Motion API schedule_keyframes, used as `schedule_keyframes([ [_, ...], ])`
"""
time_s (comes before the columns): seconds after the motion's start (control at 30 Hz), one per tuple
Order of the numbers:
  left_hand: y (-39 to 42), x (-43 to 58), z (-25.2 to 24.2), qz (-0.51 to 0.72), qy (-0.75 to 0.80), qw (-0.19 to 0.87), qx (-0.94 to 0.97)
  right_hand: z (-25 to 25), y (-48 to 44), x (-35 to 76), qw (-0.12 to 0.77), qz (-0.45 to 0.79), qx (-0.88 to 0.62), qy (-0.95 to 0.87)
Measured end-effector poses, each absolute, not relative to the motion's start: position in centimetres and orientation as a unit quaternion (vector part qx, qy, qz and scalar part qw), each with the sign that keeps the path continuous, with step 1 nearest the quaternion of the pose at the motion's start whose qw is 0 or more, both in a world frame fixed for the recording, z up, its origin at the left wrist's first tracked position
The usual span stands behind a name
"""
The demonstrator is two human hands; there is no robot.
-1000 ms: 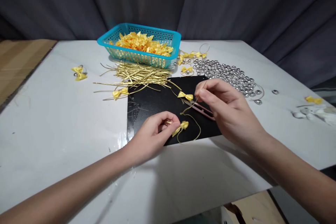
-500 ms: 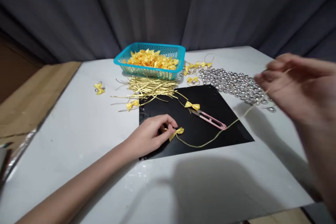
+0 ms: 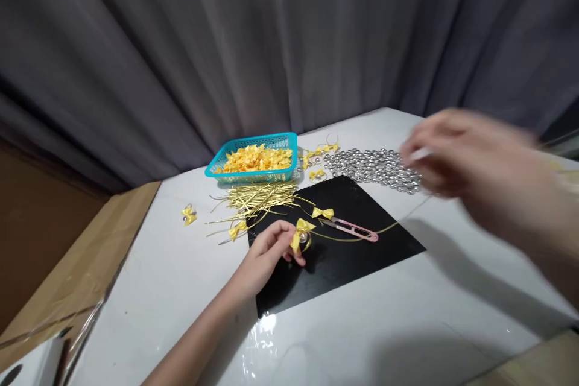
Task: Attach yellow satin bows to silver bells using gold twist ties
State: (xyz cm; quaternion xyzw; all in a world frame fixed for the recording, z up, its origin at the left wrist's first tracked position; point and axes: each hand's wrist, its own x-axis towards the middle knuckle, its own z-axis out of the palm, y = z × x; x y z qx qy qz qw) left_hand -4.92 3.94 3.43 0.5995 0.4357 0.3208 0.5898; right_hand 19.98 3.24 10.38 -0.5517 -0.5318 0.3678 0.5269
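My left hand (image 3: 271, 253) is closed over the left part of the black mat (image 3: 335, 277), pinching a yellow ribbon bow (image 3: 302, 230) between thumb and fingertips. A round silver bead (image 3: 303, 237) shows against that bow. From the bow a thin gold cord (image 3: 337, 239) runs right across the mat, past the pink thread snips (image 3: 357, 230), up to my right hand (image 3: 447, 154). That hand is raised beside the silver beads, smeared by motion, its fingers curled together around the cord. Another yellow bow (image 3: 322, 213) lies by the tips of the snips.
A turquoise basket (image 3: 253, 177) full of yellow bows stands at the back. Before it lies a pile of gold cords (image 3: 262, 198). Many silver beads (image 3: 375, 167) are spread behind the mat. Bows with beads (image 3: 189, 215) lie left. A cardboard sheet (image 3: 90, 265) borders the table's left edge.
My left hand has lifted and turned the bow so its bead shows. My right hand has moved, now blurred, with the cord still trailing to it. The camera view has tilted and shifted.
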Motion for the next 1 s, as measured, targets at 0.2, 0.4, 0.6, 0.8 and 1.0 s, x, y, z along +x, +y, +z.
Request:
schedule_keyframes([
  [0.2,3.5,-3.5,1.3,0.366,0.469,0.614,0.519,3.4,3.6,11.8,0.378,0.498,-0.580,-0.523],
  [0.4,4.1,-1.6,0.4,0.390,0.457,0.603,0.525,1.7,5.1,10.6,0.380,0.413,-0.585,-0.585],
  [0.6,4.5,-1.1,-0.1,0.403,0.445,0.625,0.499,0.6,5.6,11.3,0.368,0.370,-0.588,-0.618],
  [0.8,4.9,-1.4,-0.4,0.379,0.449,0.645,0.488,-0.1,6.2,12.1,0.375,0.377,-0.585,-0.613],
  [1.0,5.1,-1.8,-0.5,0.377,0.425,0.681,0.462,0.1,7.7,13.7,0.372,0.370,-0.592,-0.612],
])
